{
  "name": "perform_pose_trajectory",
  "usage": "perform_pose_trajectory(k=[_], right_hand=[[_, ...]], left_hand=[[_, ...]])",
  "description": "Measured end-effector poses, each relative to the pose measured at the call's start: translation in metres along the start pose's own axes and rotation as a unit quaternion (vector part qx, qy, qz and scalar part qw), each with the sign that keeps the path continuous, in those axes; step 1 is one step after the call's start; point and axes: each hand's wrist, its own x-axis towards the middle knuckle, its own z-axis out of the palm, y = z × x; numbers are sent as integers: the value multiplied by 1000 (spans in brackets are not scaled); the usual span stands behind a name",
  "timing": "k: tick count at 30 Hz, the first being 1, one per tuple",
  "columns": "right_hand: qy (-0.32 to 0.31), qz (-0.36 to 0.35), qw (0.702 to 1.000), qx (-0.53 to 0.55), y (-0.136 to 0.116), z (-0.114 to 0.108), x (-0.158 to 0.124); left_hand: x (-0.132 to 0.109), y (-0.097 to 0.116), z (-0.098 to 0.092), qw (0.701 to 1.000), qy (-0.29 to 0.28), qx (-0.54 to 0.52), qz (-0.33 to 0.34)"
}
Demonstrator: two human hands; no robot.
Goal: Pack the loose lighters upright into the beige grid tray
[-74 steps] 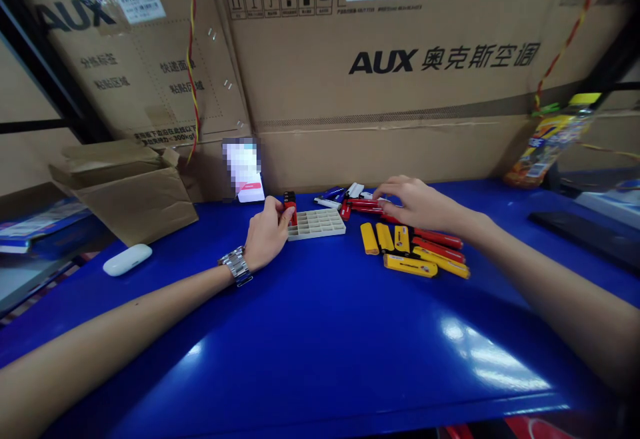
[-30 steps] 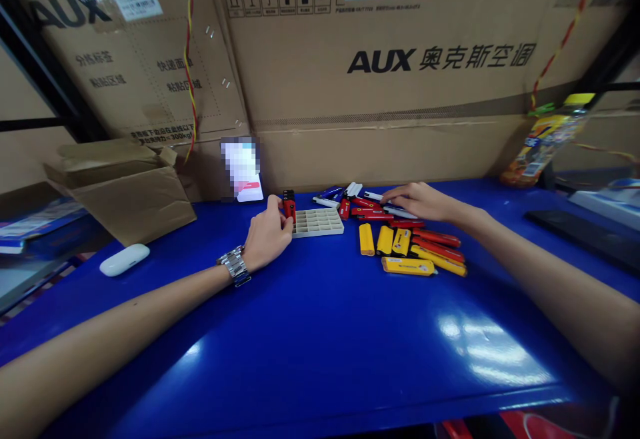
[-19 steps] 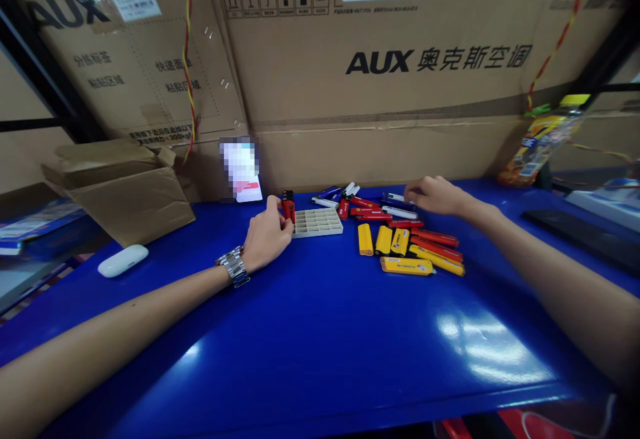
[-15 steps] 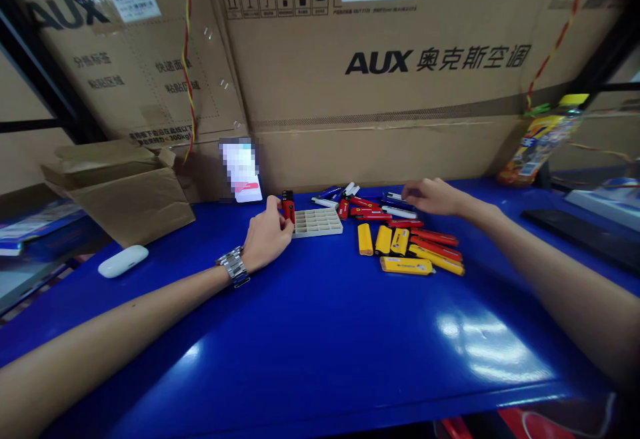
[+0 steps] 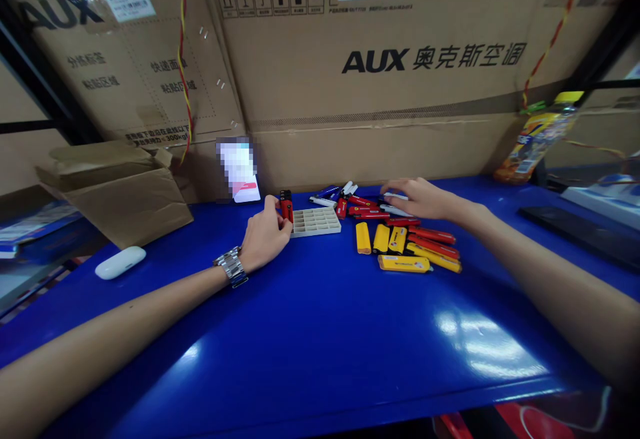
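An off-white compartment tray (image 5: 320,229) sits on the blue table, with red lighters (image 5: 287,209) standing upright in its left end. My left hand (image 5: 265,236), with a metal watch at the wrist, curls around that end, thumb at the front corner. Part of the grip is hidden. To the tray's right lie loose red lighters (image 5: 373,216), yellow lighters (image 5: 381,239), and blue and white ones. My right hand (image 5: 417,198) hovers over the blue and white lighters (image 5: 396,210) at the back, fingers bent downward and apart. Its fingertips are close to a white lighter, contact unclear.
Large cardboard boxes (image 5: 300,79) wall off the back. A phone (image 5: 240,169) with a lit screen leans there. On the left are an open carton (image 5: 125,199) and a white case (image 5: 120,262). A drink bottle (image 5: 537,136) and a black flat object (image 5: 575,232) are at right.
My right hand has moved left over the blue and white lighters, its fingers reaching down. My left hand stays at the tray's left end. The view has shifted slightly.
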Motion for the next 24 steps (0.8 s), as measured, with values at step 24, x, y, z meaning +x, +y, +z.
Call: perform_pose_trajectory(k=[24], right_hand=[[-330,160,920,-134,-44,-39,-11]], left_hand=[[-1,5,-3,999,8,-25,-26]])
